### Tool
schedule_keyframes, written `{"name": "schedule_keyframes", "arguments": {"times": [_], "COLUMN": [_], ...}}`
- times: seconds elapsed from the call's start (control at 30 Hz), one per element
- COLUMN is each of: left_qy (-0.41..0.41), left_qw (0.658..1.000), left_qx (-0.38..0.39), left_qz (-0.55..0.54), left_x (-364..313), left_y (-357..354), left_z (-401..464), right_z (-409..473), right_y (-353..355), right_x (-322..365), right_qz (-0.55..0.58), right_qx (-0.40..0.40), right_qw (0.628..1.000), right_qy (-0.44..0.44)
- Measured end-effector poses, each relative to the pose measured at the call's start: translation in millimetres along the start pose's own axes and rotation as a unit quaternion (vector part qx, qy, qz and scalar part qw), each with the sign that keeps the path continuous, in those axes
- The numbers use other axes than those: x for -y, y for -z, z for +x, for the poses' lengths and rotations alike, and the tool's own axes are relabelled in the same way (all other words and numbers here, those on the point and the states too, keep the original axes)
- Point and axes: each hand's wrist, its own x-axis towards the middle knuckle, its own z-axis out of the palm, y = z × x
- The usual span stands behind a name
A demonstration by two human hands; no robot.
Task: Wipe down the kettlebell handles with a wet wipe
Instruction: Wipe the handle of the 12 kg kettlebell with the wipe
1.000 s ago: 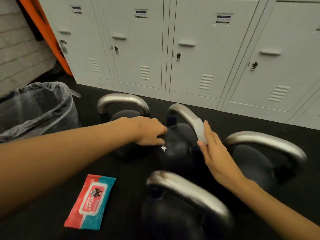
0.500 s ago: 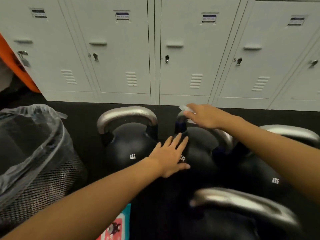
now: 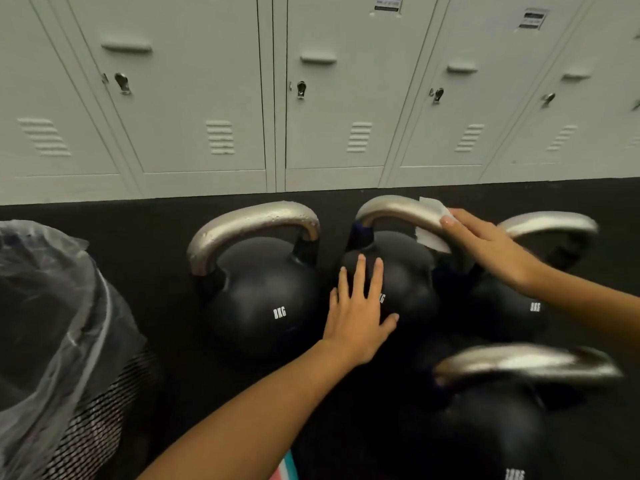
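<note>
Grey lockers [image 3: 207, 98] are standing behind a black floor [image 3: 138, 237] where four kettlebells are sitting close together. I am pressing my left hand [image 3: 356, 306] flat, fingers straight, on the middle kettlebell [image 3: 408, 271] to steady it. My right hand [image 3: 485, 244] is wrapping the wet wipe [image 3: 431, 221] over its handle [image 3: 391, 209], and that grip has slid from the handle's top a moment ago toward the right bend, so this handle's arch is getting covered. Three other handles are waiting.
</note>
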Motion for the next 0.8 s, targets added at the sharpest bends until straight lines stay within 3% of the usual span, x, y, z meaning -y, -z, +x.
{"name": "schedule_keyframes", "arguments": {"times": [0.17, 0.37, 0.47, 0.53, 0.7, 0.8], "left_qy": [-0.003, -0.006, 0.007, 0.018, 0.014, 0.01], "left_qw": [1.0, 0.999, 0.999, 0.999, 0.998, 0.998], "left_qx": [-0.005, -0.007, -0.006, -0.003, 0.005, 0.003], "left_qz": [0.014, 0.034, 0.037, 0.037, 0.058, 0.061], "left_x": [0, 2, -4, -7, -7, -6], "left_y": [0, 7, 9, 10, 12, 15], "left_z": [0, 1, -1, 0, 1, 3], "right_z": [-24, 27, 60, 73, 59, 37], "right_y": [-2, 4, -9, -23, -18, 2], "right_x": [-11, 26, 52, 63, 44, 7], "right_qz": [-0.043, -0.152, -0.254, -0.355, -0.494, -0.435], "right_qx": [-0.042, 0.035, 0.086, 0.109, 0.089, 0.051], "right_qw": [0.998, 0.987, 0.959, 0.92, 0.836, 0.857], "right_qy": [-0.003, 0.041, 0.092, 0.123, 0.222, 0.272]}}
